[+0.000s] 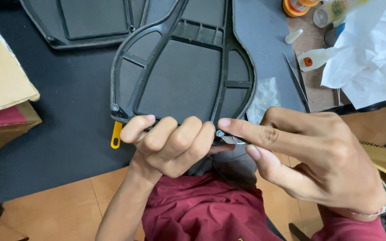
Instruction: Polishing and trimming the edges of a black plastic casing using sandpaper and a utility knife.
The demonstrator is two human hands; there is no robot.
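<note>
Nearest, right hand [322,156] pinches a small metal piece [233,140] against the black plastic panel [182,73]'s near edge. Left hand [170,143] clenches that edge. Panel lies on the dark table [68,111]; glue bottle [318,58] beyond.

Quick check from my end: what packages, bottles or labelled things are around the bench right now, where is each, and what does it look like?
Cardboard box: left edge of the bench, tan, with a pinkish-red band low on its side.
Squeeze bottle: upper right on the wooden surface, lying down, translucent white with a small orange label.
Clear bottle: top right, lying down, green and yellow label.
Tape roll: top edge, yellow and orange.
No signs or screens.
</note>
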